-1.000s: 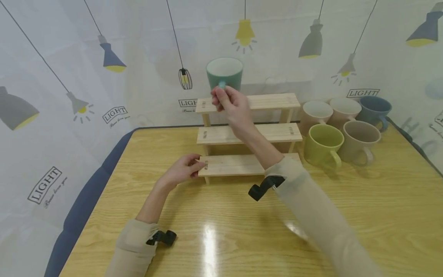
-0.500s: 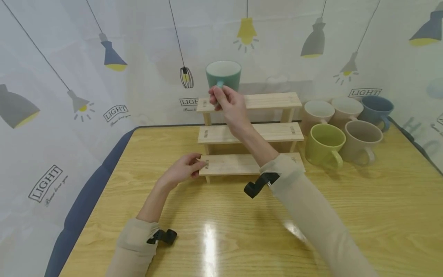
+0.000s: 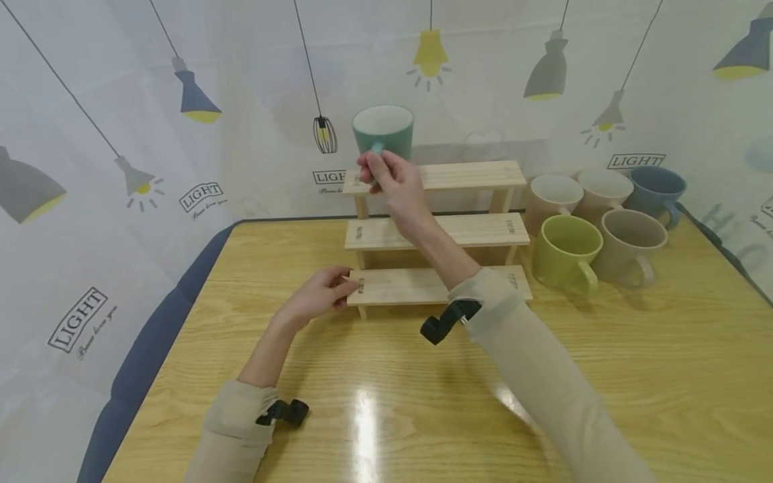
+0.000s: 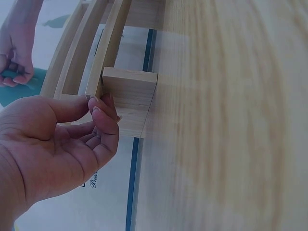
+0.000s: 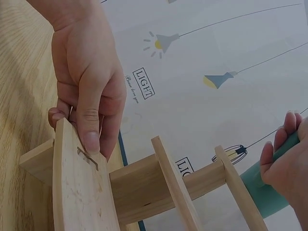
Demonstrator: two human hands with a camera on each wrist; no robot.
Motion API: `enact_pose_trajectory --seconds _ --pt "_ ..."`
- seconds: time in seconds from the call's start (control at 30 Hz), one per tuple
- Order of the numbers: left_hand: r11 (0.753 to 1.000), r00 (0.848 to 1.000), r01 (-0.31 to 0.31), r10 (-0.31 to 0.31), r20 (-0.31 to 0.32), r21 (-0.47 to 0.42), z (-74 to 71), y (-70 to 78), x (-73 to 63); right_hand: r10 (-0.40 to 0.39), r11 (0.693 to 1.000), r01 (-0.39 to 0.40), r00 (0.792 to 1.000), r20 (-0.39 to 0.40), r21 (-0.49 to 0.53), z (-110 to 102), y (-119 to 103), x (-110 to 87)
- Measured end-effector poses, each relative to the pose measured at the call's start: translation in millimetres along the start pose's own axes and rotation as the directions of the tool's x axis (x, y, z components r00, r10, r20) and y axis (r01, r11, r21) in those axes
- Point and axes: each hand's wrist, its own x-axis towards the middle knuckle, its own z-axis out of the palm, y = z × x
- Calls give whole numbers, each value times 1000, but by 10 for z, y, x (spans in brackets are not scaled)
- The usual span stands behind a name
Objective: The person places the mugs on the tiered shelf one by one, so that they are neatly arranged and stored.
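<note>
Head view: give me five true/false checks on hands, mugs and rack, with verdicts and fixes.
1. The right hand grips the teal mug by its handle. True.
2. The left hand holds a mug. False: the left hand pinches the end of the lowest shelf of the wooden rack.
3. The wooden rack has two shelves. False: three.
4. The yellow-green mug stands on the table. True.
5. The blue mug stands farther back than the taupe mug. True.

A pale sheet printed with hanging lamps and "LIGHT" lettering fills the head view's top. Below spreads a wood-grain table, dark blue band along its left edge, bright glare at bottom centre.
</note>
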Motion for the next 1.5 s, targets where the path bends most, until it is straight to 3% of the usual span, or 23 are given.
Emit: enact_pose_trajectory --seconds 1.5 --pt "999 999 34 -34 -15 11 10 9 8 93 995 -92 994 -54 27 163 -13 33"
